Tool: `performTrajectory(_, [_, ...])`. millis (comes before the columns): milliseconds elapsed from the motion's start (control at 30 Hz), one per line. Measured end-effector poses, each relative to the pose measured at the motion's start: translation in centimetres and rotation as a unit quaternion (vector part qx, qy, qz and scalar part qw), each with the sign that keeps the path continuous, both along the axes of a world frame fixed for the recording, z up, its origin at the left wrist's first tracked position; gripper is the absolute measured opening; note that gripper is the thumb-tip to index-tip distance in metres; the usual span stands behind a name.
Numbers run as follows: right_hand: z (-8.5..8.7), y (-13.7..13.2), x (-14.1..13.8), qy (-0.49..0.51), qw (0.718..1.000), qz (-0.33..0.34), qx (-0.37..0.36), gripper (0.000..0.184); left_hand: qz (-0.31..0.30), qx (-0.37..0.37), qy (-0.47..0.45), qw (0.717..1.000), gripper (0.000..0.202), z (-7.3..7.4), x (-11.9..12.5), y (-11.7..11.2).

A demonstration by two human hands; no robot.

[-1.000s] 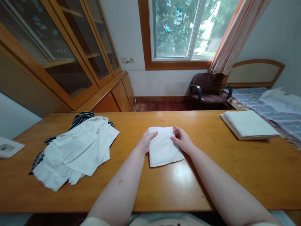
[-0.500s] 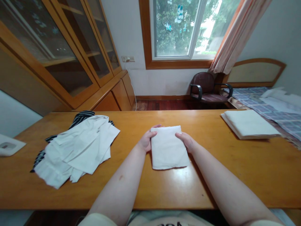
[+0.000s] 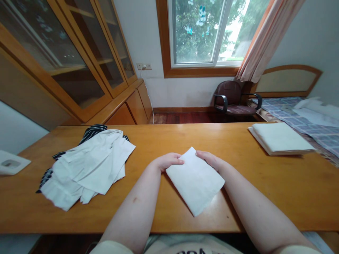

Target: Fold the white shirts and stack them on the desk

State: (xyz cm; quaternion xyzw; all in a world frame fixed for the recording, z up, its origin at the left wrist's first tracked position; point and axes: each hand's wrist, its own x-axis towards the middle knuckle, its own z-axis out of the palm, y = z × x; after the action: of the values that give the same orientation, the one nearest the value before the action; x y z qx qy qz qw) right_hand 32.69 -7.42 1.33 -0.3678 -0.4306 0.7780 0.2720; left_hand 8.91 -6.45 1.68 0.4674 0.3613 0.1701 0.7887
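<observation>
A folded white cloth (image 3: 195,181) is held over the middle of the wooden table (image 3: 148,208), turned at an angle with one corner toward me. My left hand (image 3: 170,161) grips its far left edge, thumb on top and fingers underneath. My right hand (image 3: 210,161) is at the far right edge, its thumb near the top corner and its other fingers hidden below the cloth. To the left lies a loose heap of white cloth (image 3: 92,169) over a black-and-white striped fabric (image 3: 92,131). A stack of folded white cloths (image 3: 283,138) rests at the far right.
A white plastic object (image 3: 13,163) sits at the table's left edge. Beyond the table are a glass-door cabinet (image 3: 113,67), a brown office chair (image 3: 231,98) and a bed (image 3: 299,109) with a checked cover.
Both hands have turned the folded white cloth, so it now lies diagonally instead of square to me. It has also come a little nearer. The heap and the stack stay put.
</observation>
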Motion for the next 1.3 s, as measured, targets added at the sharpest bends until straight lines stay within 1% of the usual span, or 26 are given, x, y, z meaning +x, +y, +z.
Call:
performTrajectory(100, [0.2,0.5,0.7,0.068,0.996,-0.03,-0.041,0.064,0.071,0.013,-0.084,0.994,0.044,0.2,-0.2,0.3])
performTrajectory(167, [0.2,0.8,1.3,0.108,0.991,-0.06,-0.053,0.073,0.131,0.018,-0.148,0.98,0.05,0.3,-0.3,0.5])
performTrajectory(267, [0.2,1.1,1.9,0.171,0.979,-0.104,-0.029,0.078,0.213,0.02,-0.203,0.956,0.055,0.3,-0.1,0.7])
performTrajectory(333, [0.0,1.2,1.8,0.186,0.976,-0.109,-0.01,0.079,0.242,0.017,-0.213,0.946,0.056,0.3,0.1,0.8])
performTrajectory(367, [-0.1,1.2,1.7,0.181,0.978,-0.106,-0.005,0.076,0.25,0.016,-0.213,0.944,0.056,0.2,0.1,0.9])
performTrajectory(433, [-0.3,1.1,1.2,0.152,0.982,-0.108,0.001,0.062,0.253,0.021,-0.211,0.944,0.058,0.1,0.2,1.0])
performTrajectory(500, [-0.4,0.9,0.5,0.114,0.985,-0.126,0.009,0.048,0.247,0.033,-0.21,0.945,0.062,0.0,0.3,1.2])
performTrajectory(533, [-0.4,0.8,0.2,0.098,0.985,-0.138,0.012,0.046,0.247,0.039,-0.207,0.946,0.063,-0.1,0.3,1.2])
performTrajectory(633, [-0.3,0.5,-0.4,0.086,0.983,-0.159,0.02,0.044,0.262,0.047,-0.189,0.945,0.064,-0.3,0.4,1.4])
performTrajectory(767, [-0.1,0.2,-0.4,0.089,0.984,-0.152,0.019,0.043,0.281,0.044,-0.159,0.945,0.063,-0.3,1.0,1.2])
performTrajectory(867, [0.0,0.1,-0.3,0.077,0.984,-0.161,0.018,0.042,0.288,0.044,-0.152,0.944,0.066,-0.3,1.6,1.0])
performTrajectory(967, [0.5,0.2,0.2,0.054,0.98,-0.192,0.025,0.038,0.288,0.049,-0.168,0.942,0.062,-0.6,2.0,1.1])
performTrajectory(1033, [1.3,0.5,1.1,0.028,0.973,-0.225,0.028,0.035,0.281,0.042,-0.174,0.943,0.055,-0.9,2.0,1.4])
performTrajectory(1100, [2.4,1.1,2.9,0.005,0.961,-0.273,0.031,0.031,0.271,0.022,-0.169,0.947,0.046,-1.2,1.8,1.7])
performTrajectory(1167, [3.7,2.0,5.6,-0.005,0.935,-0.35,0.054,0.028,0.265,0.003,-0.16,0.951,0.039,-1.4,1.5,2.0])
performTrajectory(1267, [6.0,3.6,10.9,-0.006,0.871,-0.475,0.125,0.035,0.268,-0.008,-0.154,0.951,0.034,-1.4,1.3,2.1])
performTrajectory(1300, [6.8,4.1,12.9,-0.008,0.836,-0.528,0.149,0.037,0.267,-0.009,-0.151,0.952,0.032,-1.4,1.3,2.1])
